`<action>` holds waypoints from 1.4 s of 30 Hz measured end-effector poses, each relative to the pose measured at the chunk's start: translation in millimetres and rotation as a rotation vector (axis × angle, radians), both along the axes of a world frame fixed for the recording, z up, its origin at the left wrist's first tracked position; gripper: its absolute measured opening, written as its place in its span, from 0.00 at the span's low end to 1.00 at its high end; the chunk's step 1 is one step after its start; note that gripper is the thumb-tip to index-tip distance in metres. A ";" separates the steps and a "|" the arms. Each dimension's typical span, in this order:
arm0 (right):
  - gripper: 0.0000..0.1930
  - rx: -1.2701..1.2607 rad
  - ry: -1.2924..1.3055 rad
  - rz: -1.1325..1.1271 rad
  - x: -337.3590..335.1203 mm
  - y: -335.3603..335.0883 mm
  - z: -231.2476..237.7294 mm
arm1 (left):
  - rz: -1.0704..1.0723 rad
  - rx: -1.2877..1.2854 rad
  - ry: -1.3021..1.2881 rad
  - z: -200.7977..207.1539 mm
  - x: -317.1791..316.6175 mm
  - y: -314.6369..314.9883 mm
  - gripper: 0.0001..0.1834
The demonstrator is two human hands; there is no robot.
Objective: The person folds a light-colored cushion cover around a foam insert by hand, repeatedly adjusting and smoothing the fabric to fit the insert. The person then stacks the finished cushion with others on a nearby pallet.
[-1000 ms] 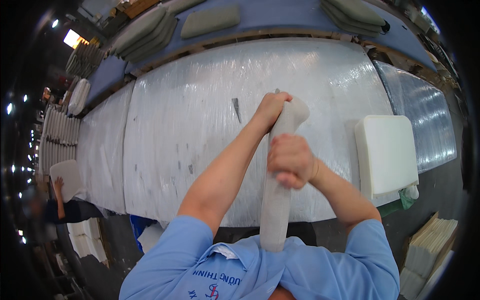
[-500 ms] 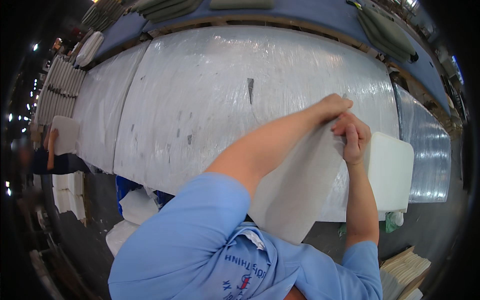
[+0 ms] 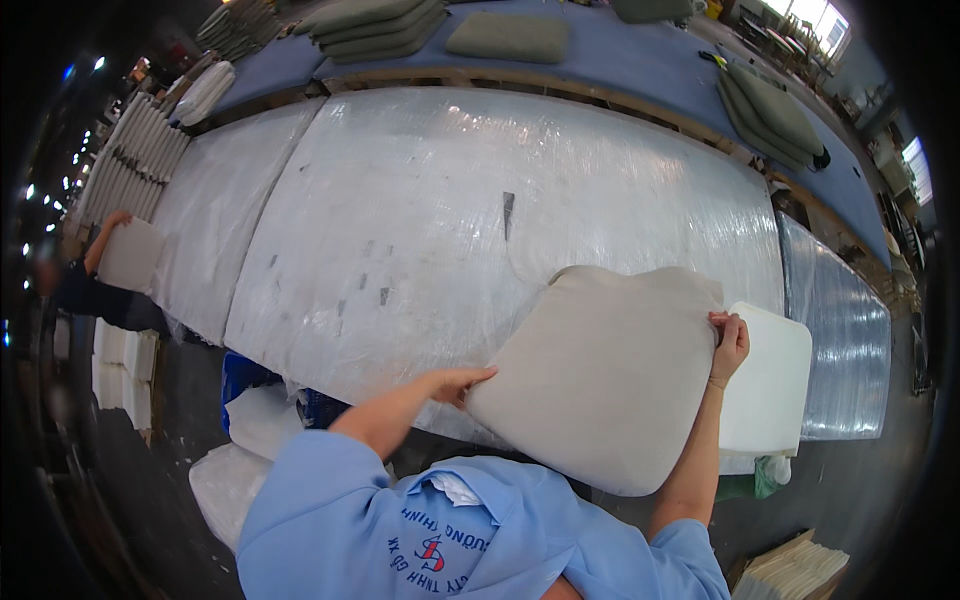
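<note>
A beige, rounded-corner seat cushion [image 3: 600,385] is between my hands at the near edge of the wrapped table; its far edge looks wavy. My left hand [image 3: 463,384] grips its left side, thumb on top and the other fingers partly hidden beneath. With fingers pinched together, my right hand [image 3: 731,346] holds the edge near the far right corner. Just past that hand lies a white pad [image 3: 768,375] of similar shape, partly covered by my right hand and the cushion.
The plastic-wrapped table [image 3: 420,200] stretches ahead. Beyond it, a blue table [image 3: 640,60] carries stacks of green-grey cushions [image 3: 385,30]. At far left a co-worker's hand [image 3: 120,217] touches another pad. A blue crate [image 3: 243,382] and a stack of light pads [image 3: 795,575] stand below.
My hands were close together at the far right over the folded-looking cushion. Now the left hand has come back to its left side, and the cushion lies spread and face up.
</note>
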State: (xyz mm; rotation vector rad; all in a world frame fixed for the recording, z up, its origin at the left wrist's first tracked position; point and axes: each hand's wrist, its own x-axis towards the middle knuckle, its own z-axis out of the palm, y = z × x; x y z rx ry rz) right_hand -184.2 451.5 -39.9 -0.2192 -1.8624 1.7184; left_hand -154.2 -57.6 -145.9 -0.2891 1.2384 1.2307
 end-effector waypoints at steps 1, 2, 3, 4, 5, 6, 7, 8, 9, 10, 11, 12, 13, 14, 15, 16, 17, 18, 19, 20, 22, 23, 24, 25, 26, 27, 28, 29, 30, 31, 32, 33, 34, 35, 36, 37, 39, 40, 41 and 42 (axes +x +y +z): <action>0.15 -0.054 -0.023 -0.014 -0.8 0.9 -6.5 | 0.225 0.206 -0.027 -1.7 21.7 5.9 0.52; 0.15 -0.210 -0.028 -0.036 -0.3 -1.0 -14.0 | 0.291 0.110 0.050 2.1 33.1 8.8 0.50; 0.16 -0.358 -0.035 -0.061 3.0 -1.3 -19.7 | 0.354 0.021 0.124 8.4 43.2 14.0 0.48; 0.17 -0.496 -0.041 -0.093 11.0 2.6 -22.7 | 0.410 -0.057 0.193 17.1 48.6 19.7 0.46; 0.19 -0.555 -0.086 -0.091 26.2 10.0 -23.3 | 0.371 0.007 0.186 30.6 47.3 17.3 0.45; 0.22 -0.620 -0.142 -0.084 44.3 15.5 -23.5 | 0.339 0.062 0.173 47.3 47.1 3.3 0.45; 0.24 -0.684 -0.259 0.038 63.5 7.6 -32.4 | 0.318 0.076 0.149 68.7 52.1 -15.8 0.44; 0.25 -0.752 -0.385 0.165 77.0 -11.8 -40.3 | 0.281 0.020 0.129 97.4 58.7 -32.7 0.44; 0.27 -0.786 -0.584 0.223 83.8 -49.3 -43.1 | 0.265 -0.066 0.099 131.3 71.6 -53.1 0.44; 0.28 -0.789 -0.773 0.284 88.3 -82.2 -32.1 | 0.248 -0.132 0.075 159.1 85.4 -66.9 0.44; 0.29 -0.739 -0.900 0.378 95.2 -86.2 -24.1 | 0.218 -0.153 0.103 175.7 89.7 -70.1 0.44; 0.30 -0.690 -1.037 0.480 104.8 -92.8 -21.7 | 0.198 -0.185 0.124 187.3 95.3 -74.2 0.44; 0.32 -0.634 -1.172 0.574 116.1 -91.8 -23.7 | 0.172 -0.213 0.146 191.4 99.3 -78.5 0.44; 0.32 -0.384 -1.222 0.656 122.2 -92.7 -26.4 | 0.151 -0.192 0.288 173.7 103.3 -86.7 0.44; 0.33 -0.129 -1.253 0.743 124.9 -93.9 -29.7 | 0.136 -0.181 0.432 143.4 105.0 -95.4 0.44; 0.34 0.117 -1.276 0.812 126.1 -100.8 -29.1 | 0.105 -0.171 0.566 130.6 104.4 -97.1 0.44; 0.37 0.191 -1.310 0.906 122.9 -102.3 -26.0 | 0.079 -0.203 0.543 117.6 102.8 -97.4 0.44; 0.38 0.295 -1.322 0.919 122.0 -105.2 -25.7 | 0.049 -0.218 0.522 110.6 88.7 -89.8 0.44; 0.39 0.399 -1.329 0.926 119.9 -105.3 -25.3 | 0.015 -0.232 0.506 104.1 73.4 -79.7 0.44; 0.39 0.502 -1.330 0.944 115.9 -107.0 -26.1 | -0.049 -0.223 0.532 91.9 62.8 -71.6 0.43; 0.41 0.664 -1.346 0.964 108.5 -117.2 -39.6 | -0.183 -0.208 0.584 54.1 41.3 -59.2 0.41; 0.42 0.741 -1.353 0.967 104.3 -121.9 -49.2 | -0.240 -0.236 0.604 36.6 29.9 -52.7 0.40; 0.43 0.806 -1.355 0.964 99.3 -125.0 -59.3 | -0.299 -0.262 0.621 19.7 19.5 -45.6 0.38; 0.43 0.865 -1.363 0.953 96.1 -126.3 -70.4 | -0.367 -0.280 0.638 3.8 11.0 -37.3 0.37; 0.44 0.920 -1.368 0.947 92.7 -127.5 -79.8 | -0.378 -0.316 0.669 -10.3 5.4 -31.4 0.36; 0.44 0.922 -1.380 0.929 90.3 -130.6 -86.5 | -0.390 -0.355 0.697 -19.8 2.8 -28.0 0.35; 0.45 0.924 -1.392 0.911 86.6 -133.2 -92.8 | -0.403 -0.394 0.726 -28.8 1.1 -24.9 0.35; 0.45 0.926 -1.404 0.893 83.0 -135.2 -98.4 | -0.374 -0.423 0.718 -37.2 -0.7 -22.4 0.34; 0.45 0.928 -1.401 0.877 81.0 -138.1 -104.0 | -0.347 -0.451 0.703 -45.8 -1.8 -19.6 0.34; 0.45 0.926 -1.402 0.853 81.5 -138.8 -107.2 | -0.327 -0.475 0.690 -51.7 -4.0 -15.1 0.33; 0.45 0.924 -1.404 0.831 81.5 -138.9 -109.7 | -0.332 -0.481 0.682 -57.1 -5.6 -12.1 0.33; 0.44 0.919 -1.388 0.807 81.0 -137.6 -113.2 | -0.339 -0.486 0.681 -60.4 -10.4 -10.2 0.32; 0.43 0.913 -1.372 0.784 81.0 -136.7 -116.4 | -0.346 -0.492 0.680 -63.5 -14.1 -8.2 0.32; 0.42 0.909 -1.356 0.762 81.5 -136.2 -119.6 | -0.350 -0.511 0.713 -66.3 -16.5 -6.2 0.31; 0.39 0.899 -1.307 0.733 79.1 -140.1 -121.8 | -0.341 -0.547 0.739 -72.7 -13.3 -10.6 0.30; 0.37 0.893 -1.267 0.693 80.2 -141.1 -123.0 | -0.335 -0.570 0.766 -76.0 -9.9 -11.0 0.29; 0.31 0.896 -1.168 0.599 84.3 -138.6 -130.9 | -0.279 -0.610 0.789 -76.1 -13.4 -8.1 0.28; 0.30 0.856 -1.201 0.602 84.5 -138.8 -132.8 | -0.255 -0.635 0.800 -71.6 -15.5 -6.7 0.27; 0.29 0.817 -1.225 0.598 79.7 -139.6 -131.2 | -0.252 -0.672 0.769 -65.7 -19.9 -4.3 0.27; 0.29 0.786 -1.241 0.593 77.5 -139.2 -128.5 | -0.239 -0.709 0.743 -57.6 -25.2 -1.0 0.27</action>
